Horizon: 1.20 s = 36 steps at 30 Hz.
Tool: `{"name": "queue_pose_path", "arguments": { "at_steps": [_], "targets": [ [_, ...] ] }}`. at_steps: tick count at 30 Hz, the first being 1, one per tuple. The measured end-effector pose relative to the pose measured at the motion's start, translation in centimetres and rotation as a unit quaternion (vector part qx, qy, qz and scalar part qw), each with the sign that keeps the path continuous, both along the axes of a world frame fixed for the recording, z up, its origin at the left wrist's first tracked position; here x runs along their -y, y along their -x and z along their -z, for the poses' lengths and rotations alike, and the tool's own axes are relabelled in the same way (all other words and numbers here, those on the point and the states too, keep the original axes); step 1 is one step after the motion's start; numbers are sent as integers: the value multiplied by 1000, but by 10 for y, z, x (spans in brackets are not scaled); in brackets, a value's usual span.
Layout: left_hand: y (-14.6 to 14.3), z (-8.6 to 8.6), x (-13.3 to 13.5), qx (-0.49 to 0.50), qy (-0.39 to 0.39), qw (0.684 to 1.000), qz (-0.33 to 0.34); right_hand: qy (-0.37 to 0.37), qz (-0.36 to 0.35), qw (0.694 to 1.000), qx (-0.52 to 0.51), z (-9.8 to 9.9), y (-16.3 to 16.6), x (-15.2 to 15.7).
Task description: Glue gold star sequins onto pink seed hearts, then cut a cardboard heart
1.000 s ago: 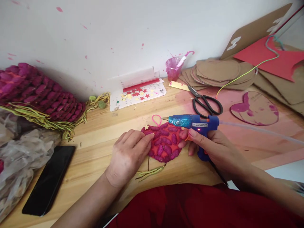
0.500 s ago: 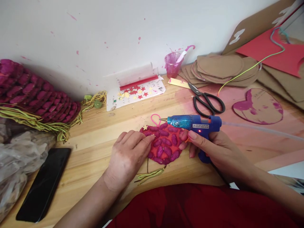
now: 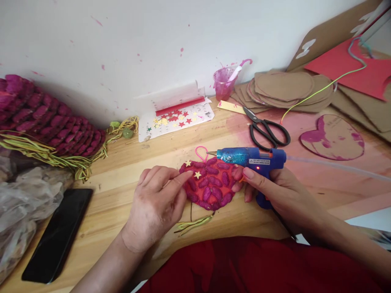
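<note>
A red heart-shaped ornament [image 3: 210, 182] covered in magenta-painted peanut-like shells lies on the table, with a pink loop [image 3: 201, 154] at its top and a yellow-green tassel [image 3: 195, 224] below. Two gold stars sit on it: one star [image 3: 198, 175] on the red surface, another star [image 3: 188, 163] at its upper left edge. My left hand [image 3: 155, 207] is over the ornament's left side, index finger stretched toward the lower star, thumb apart, holding nothing. My right hand [image 3: 271, 187] grips a blue glue gun [image 3: 255, 158], its nozzle pointing left above the ornament; fingertips touch the ornament's right edge.
Behind are a star-strewn sheet [image 3: 171, 128], a pink-stained cup [image 3: 224, 83], black-handled scissors [image 3: 267, 129] and stacked cardboard pieces [image 3: 282, 87]. A painted cardboard heart [image 3: 334, 136] lies right. At left are stacked magenta ornaments [image 3: 45, 118], a plastic bag [image 3: 27, 215] and a phone [image 3: 58, 236].
My left hand has drawn back to the left, off the lower star, which now shows fully on the ornament. My right hand and the glue gun stay in place.
</note>
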State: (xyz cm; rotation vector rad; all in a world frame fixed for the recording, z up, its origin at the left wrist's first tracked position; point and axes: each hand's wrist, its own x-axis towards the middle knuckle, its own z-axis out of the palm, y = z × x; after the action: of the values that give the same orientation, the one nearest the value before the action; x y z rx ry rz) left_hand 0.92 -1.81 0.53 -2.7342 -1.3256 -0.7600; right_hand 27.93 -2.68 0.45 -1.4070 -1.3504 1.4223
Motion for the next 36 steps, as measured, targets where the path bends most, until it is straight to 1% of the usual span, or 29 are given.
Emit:
{"name": "queue_pose_path", "arguments": {
  "at_steps": [6, 11, 14, 19, 27, 36],
  "targets": [
    [-3, 4, 3, 28, 51, 998, -11, 7, 9, 1000, 12, -2, 2, 1],
    [-13, -3, -2, 76, 133, 987, -58, 7, 13, 1000, 16, 1, 3, 1],
    [-17, -6, -4, 69, 163, 981, -74, 10, 10, 1000, 11, 3, 2, 1],
    [-20, -5, -6, 48, 164, 982, -81, 4, 6, 1000, 8, 2, 3, 0],
    [-22, -3, -6, 67, 166, 981, -68, 4, 13, 1000, 1, -3, 7, -1],
    [-23, -3, -7, 58, 171, 980, -88, 1, 12, 1000, 16, -1, 5, 0]
  ]
}}
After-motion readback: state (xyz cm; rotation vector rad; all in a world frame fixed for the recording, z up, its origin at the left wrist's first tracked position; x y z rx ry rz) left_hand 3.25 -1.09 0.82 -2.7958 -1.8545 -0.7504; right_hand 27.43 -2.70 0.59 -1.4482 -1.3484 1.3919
